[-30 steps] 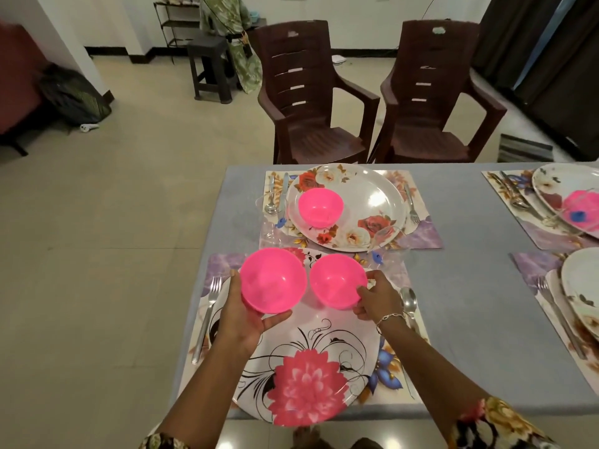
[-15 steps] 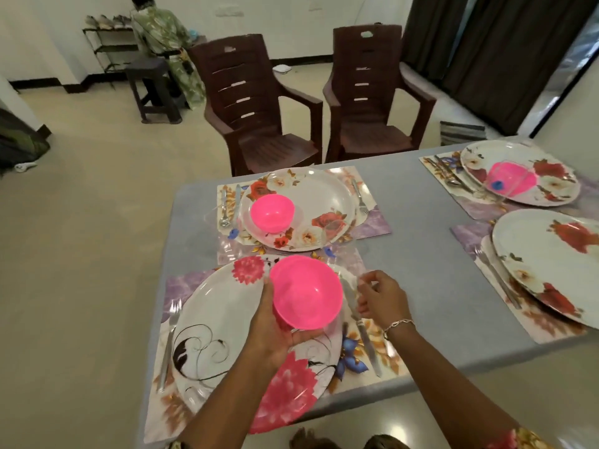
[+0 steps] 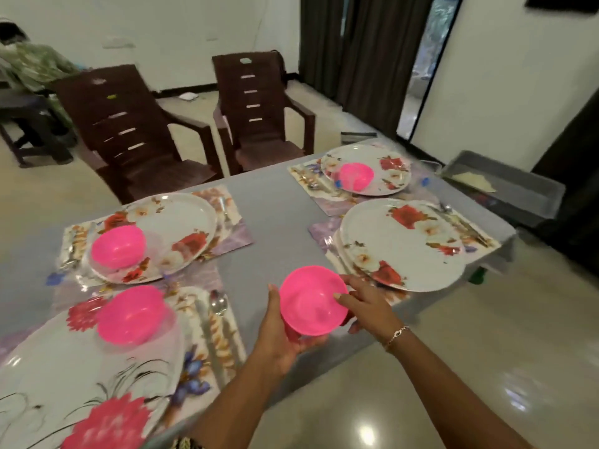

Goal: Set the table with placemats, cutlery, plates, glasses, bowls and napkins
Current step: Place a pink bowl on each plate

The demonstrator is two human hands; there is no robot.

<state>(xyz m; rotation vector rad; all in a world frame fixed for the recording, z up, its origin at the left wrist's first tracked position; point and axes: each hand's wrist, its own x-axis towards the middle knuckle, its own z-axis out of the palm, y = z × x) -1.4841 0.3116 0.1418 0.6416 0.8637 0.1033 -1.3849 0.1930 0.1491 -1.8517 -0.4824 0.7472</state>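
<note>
Closest to me, my left hand cups a pink bowl from underneath, with the thumb up along its left rim and the other fingers curled round its base. My right hand grips the bowl's right rim, thumb on the lip and fingers wrapped below. The bowl is in the air, tilted toward me, over the near edge of the grey table, between the two nearer place settings.

To the left, a big flowered plate lies on a placemat. A second bowl sits on the plate's far part, and a spoon lies just beside it. To the right, a rose plate lies on its own mat.

Further off, the left plate carries a third bowl, and the far right plate carries a fourth bowl. Two brown chairs stand past the table. A grey tray sits off the table's right end.
</note>
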